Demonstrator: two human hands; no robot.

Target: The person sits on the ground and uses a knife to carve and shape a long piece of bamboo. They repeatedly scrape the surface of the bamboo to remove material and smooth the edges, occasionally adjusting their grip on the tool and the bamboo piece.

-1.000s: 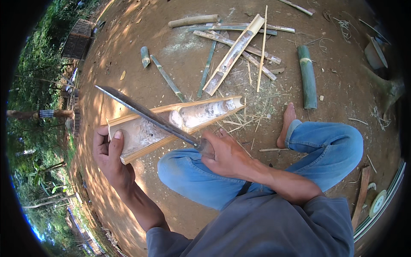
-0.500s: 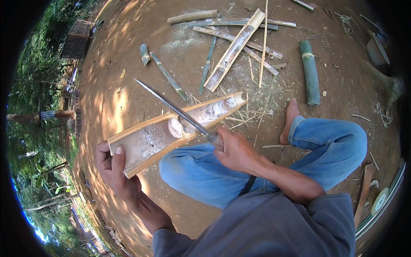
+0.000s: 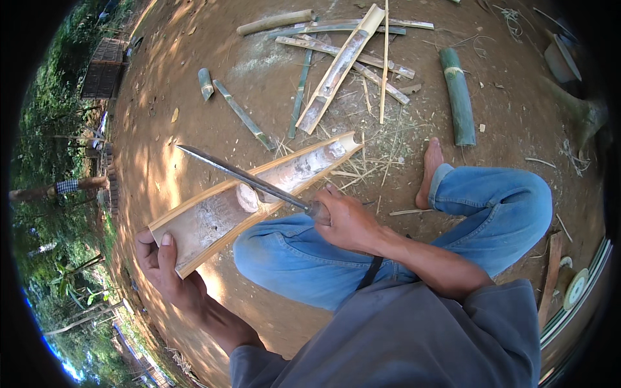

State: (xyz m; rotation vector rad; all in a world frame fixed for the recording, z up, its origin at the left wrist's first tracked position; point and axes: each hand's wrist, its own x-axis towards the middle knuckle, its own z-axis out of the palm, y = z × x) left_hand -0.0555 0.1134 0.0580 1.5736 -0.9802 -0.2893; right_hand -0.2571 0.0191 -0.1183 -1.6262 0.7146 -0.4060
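Lengthwise across my thigh lies a split half of bamboo (image 3: 200,223), hollow side up, with a pale node wall (image 3: 247,198) partway along. My left hand (image 3: 165,262) grips its near left end, thumb on the inside and fingers beneath. A long-bladed machete (image 3: 242,174) is held in my right hand (image 3: 346,218), closed round the handle. Its blade slants up to the left over the bamboo, crossing above the hollow close to the node wall. Whether the edge touches the bamboo I cannot tell.
Ahead on the dirt lie another split bamboo half (image 3: 339,71), several strips and shavings. A green bamboo length (image 3: 458,97) stands out to the right, a short green piece (image 3: 206,84) to the left. Far right are a bucket (image 3: 561,59) and a round disc (image 3: 576,289).
The machete blade has swung slightly, its tip now lower and further left in the picture. The whole view has shifted a little. Both hands keep their hold.
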